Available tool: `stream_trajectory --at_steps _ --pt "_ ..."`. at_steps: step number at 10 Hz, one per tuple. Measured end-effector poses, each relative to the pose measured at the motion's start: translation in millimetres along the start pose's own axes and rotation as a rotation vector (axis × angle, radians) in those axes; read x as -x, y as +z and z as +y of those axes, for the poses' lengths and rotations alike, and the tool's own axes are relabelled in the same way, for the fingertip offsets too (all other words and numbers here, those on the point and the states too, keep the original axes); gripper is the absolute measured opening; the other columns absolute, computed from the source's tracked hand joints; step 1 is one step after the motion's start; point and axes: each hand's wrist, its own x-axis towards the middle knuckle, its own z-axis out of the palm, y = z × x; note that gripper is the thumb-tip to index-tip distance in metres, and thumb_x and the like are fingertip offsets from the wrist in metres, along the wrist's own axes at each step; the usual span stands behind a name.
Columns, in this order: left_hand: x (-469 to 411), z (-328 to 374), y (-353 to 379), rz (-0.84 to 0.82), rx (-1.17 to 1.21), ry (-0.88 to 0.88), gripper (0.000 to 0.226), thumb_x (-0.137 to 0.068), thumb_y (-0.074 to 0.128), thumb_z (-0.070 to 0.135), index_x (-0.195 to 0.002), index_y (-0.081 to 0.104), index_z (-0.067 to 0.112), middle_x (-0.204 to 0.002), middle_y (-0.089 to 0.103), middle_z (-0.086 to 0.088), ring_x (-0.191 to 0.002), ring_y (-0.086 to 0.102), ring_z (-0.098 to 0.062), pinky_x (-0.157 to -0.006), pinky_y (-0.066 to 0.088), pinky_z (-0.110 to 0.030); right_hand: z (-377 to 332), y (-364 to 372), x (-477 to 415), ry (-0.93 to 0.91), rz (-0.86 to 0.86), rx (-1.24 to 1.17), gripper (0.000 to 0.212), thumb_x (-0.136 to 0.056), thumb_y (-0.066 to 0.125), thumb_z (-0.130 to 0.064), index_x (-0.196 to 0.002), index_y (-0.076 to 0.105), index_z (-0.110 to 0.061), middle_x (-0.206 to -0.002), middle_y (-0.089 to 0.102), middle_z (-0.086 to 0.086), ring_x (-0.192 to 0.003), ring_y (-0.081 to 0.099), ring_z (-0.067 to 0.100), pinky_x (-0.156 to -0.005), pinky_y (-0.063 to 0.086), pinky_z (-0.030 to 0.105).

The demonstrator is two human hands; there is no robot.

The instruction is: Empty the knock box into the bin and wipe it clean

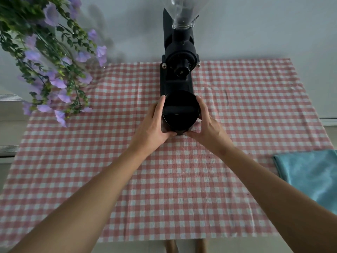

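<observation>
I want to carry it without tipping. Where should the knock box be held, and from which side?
Grip the knock box by its round side wall, left hand and right hand on opposite flanks, reaching from the near side. Its open mouth is on top, and the grinder stands right behind it, so the flanks are freest.

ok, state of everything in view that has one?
knock box: open top towards the camera, held from both sides, contents too dark to tell
left hand: grips the knock box's left side
right hand: grips its right side
grinder: upright, just behind the knock box
blue cloth: folded, flat on the right, untouched
tablecloth: spread out, lightly creased
</observation>
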Motion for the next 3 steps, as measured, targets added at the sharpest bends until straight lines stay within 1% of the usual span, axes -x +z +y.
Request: stream_trajectory --at_steps 1,2,3 --pt "-0.3 0.9 0.0 -0.003 0.001 0.008 0.121 -0.071 0.092 0.036 -0.161 0.016 0.01 -0.149 0.048 -0.019 -0.122 0.062 -0.03 -0.093 0.057 -0.036 -1.2 0.4 -0.2 0.024 -0.006 -0.002 0.114 -0.086 0.08 -0.031 -0.16 -0.005 -0.025 -0.132 0.066 0.016 -0.112 0.069 0.031 -0.095 0.058 0.047" --pt "-3.1 -1.9 -3.6 -0.039 -0.013 0.049 0.123 -0.074 0.09 0.038 -0.163 0.009 0.012 -0.159 0.037 -0.019 -0.133 0.055 -0.031 -0.098 0.057 -0.037 -0.4 0.6 -2.3 0.017 -0.004 0.003 0.115 -0.085 0.081 -0.03 -0.16 -0.006 -0.029 -0.135 0.064 0.016 -0.113 0.069 0.03 -0.097 0.056 0.047" --pt "2.7 -0.5 -16.8 -0.094 -0.024 -0.018 0.137 -0.076 0.087 0.036 -0.159 -0.022 0.027 -0.171 -0.006 -0.017 -0.116 0.064 -0.025 -0.065 0.052 -0.014 0.3 -8.5 2.9 0.105 -0.019 -0.015 0.122 -0.083 0.082 -0.025 -0.159 -0.012 -0.029 -0.164 0.027 0.016 -0.138 0.049 0.033 -0.108 0.047 0.045"
